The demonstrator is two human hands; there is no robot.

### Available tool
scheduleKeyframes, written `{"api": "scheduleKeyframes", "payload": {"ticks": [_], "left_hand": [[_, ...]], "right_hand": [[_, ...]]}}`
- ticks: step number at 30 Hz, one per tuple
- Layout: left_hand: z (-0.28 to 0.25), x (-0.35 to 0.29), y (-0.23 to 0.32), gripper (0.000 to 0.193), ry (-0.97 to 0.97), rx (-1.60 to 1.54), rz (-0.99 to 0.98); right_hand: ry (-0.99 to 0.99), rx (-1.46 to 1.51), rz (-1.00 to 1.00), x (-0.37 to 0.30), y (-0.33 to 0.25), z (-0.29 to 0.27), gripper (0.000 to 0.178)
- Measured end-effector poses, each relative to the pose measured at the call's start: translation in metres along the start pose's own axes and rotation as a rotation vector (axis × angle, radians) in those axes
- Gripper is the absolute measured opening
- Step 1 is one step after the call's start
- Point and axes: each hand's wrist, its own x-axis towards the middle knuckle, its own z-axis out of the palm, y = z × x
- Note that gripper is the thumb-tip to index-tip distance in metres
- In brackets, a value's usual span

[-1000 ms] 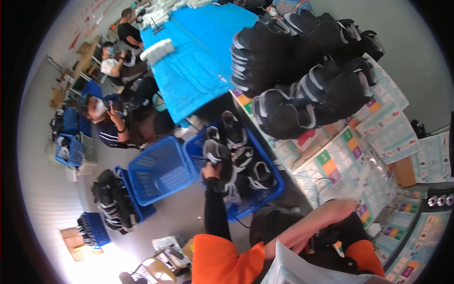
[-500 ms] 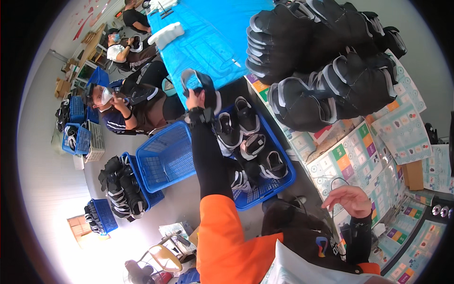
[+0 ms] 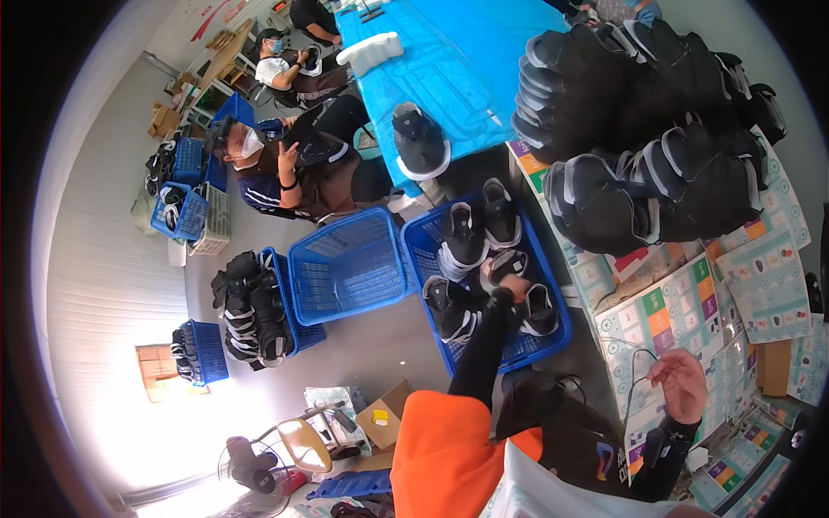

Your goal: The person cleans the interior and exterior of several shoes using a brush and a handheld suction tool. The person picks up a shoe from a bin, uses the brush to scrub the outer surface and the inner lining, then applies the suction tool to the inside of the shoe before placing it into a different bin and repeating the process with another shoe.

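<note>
My left hand (image 3: 515,287) reaches down into a blue plastic basket (image 3: 553,338) of black-and-white sneakers. It touches a grey-lined sneaker (image 3: 501,266) in the middle; the fingers are blurred and partly hidden. Around it lie another sneaker (image 3: 464,235) and several more like it. A single black sneaker (image 3: 420,138) with a white sole stands on the near corner of the blue-covered table (image 3: 449,60). My right hand (image 3: 682,384) hovers over the paper-covered bench, fingers loosely curled and apart, no object visible in it. A thin cord (image 3: 635,380) loops beside its fingertips.
Black shoe uppers (image 3: 596,95) are piled on the bench (image 3: 643,328) at the right. A second blue basket (image 3: 345,268) stands left of mine, with loaded baskets (image 3: 281,302) beyond. A seated person (image 3: 294,164) works by the table's left side. A fan (image 3: 250,466) stands lower left.
The sneaker my left hand held over the table corner now stands there, released. That hand has come back down into the basket. My right hand has shifted right, and its fingers are more curled.
</note>
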Motion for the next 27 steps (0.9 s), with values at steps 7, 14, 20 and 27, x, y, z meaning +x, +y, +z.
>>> {"api": "scheduleKeyframes", "payload": {"ticks": [7,14,20,27], "left_hand": [[-0.118,-0.067,0.303,0.055,0.908,-0.298,0.431],[-0.137,-0.047,0.345,0.078,0.612,0.400,0.672],[-0.152,-0.052,0.396,0.088,0.605,0.589,0.815],[-0.158,-0.027,0.411,0.023,0.651,0.811,0.807]], "right_hand": [[0.136,-0.088,0.038,-0.008,0.002,-0.007,0.030],[0.135,-0.095,0.053,-0.015,0.012,-0.007,0.025],[0.173,-0.147,0.157,0.009,0.038,-0.046,0.021],[0.165,-0.107,0.172,0.120,0.087,-0.066,0.025]]}}
